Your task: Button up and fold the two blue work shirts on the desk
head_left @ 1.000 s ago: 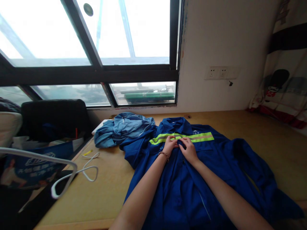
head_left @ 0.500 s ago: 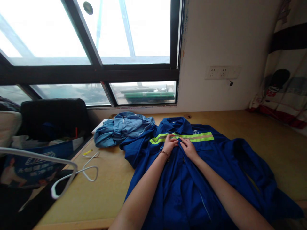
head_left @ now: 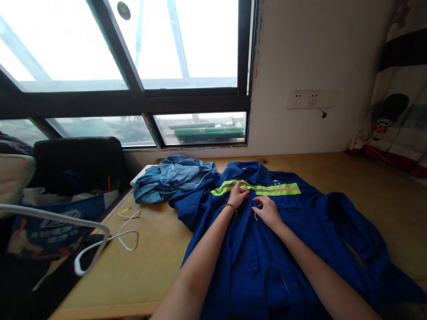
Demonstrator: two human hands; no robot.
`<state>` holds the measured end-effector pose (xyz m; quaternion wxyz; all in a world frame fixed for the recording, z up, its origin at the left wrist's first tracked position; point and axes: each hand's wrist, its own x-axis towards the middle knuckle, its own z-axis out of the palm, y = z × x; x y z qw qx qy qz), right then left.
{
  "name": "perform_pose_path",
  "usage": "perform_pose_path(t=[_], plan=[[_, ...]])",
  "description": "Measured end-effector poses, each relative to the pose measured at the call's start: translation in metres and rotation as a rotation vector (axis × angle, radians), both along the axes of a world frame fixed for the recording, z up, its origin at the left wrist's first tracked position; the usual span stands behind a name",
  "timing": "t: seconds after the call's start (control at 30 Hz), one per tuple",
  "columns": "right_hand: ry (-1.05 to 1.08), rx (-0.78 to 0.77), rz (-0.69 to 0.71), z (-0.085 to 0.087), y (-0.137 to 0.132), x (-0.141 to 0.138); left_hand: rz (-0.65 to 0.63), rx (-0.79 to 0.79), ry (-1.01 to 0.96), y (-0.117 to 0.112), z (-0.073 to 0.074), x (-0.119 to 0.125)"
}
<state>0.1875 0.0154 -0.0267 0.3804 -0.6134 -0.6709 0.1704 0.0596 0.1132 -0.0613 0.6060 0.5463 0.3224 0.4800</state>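
Note:
A dark blue work jacket (head_left: 300, 240) lies front up on the table, its collar towards the window. A yellow-green reflective stripe (head_left: 278, 190) crosses its chest. My left hand (head_left: 237, 195), with a beaded bracelet at the wrist, pinches the jacket's front edge at the stripe, just below the collar. Slightly lower and to the right, my right hand (head_left: 269, 213) is over the front opening with thumb and forefinger apart. A small pale piece, perhaps a zip end, shows beside its thumb. A button (head_left: 254, 266) shows lower on the front.
A crumpled light blue garment (head_left: 176, 175) lies at the left against the jacket's sleeve. A white cable (head_left: 128, 233) loops over the table's (head_left: 147, 271) left side. Beyond that edge are a black chair (head_left: 78, 160) and a printed bag (head_left: 53, 231). Window and wall stand behind.
My right hand has moved down and right from my left hand, and its fingers have parted. The jacket's front flap lies flatter, with a button now showing. My left hand stays near the stripe.

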Motion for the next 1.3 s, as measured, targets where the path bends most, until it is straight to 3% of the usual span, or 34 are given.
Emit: perform_pose_path(t=[0.23, 0.37, 0.47, 0.6, 0.73, 0.87, 0.97, 1.03, 1.13, 1.3], plan=[[0.029, -0.132, -0.108, -0.005, -0.012, -0.006, 0.037, 0.056, 0.071, 0.03, 0.002, 0.001], [0.103, -0.13, -0.168, -0.007, -0.01, -0.009, 0.083, 0.067, 0.109, 0.04, 0.007, 0.003], [0.39, -0.219, -0.075, -0.003, -0.009, -0.008, 0.107, 0.074, 0.163, 0.04, 0.011, 0.004], [0.795, -0.482, 0.094, 0.005, -0.012, -0.001, 0.117, 0.164, 0.304, 0.035, 0.018, 0.006], [1.055, -0.605, 0.049, 0.006, -0.011, 0.006, 0.109, 0.196, 0.385, 0.016, 0.031, 0.002], [1.102, -0.591, -0.031, 0.005, -0.007, 0.01, 0.208, 0.558, 0.667, -0.035, 0.042, -0.013], [1.093, -0.567, -0.034, 0.007, -0.007, 0.009, 0.071, 0.75, 0.896, -0.073, 0.044, -0.023], [1.075, -0.548, -0.019, 0.01, -0.008, 0.007, 0.015, 0.763, 1.013, -0.088, 0.041, -0.025], [1.052, -0.519, 0.002, 0.013, -0.011, 0.005, 0.069, 0.706, 1.07, -0.091, 0.035, -0.026], [1.062, -0.542, 0.042, 0.019, -0.014, 0.004, 0.118, 0.497, 0.792, -0.081, 0.03, -0.031]])
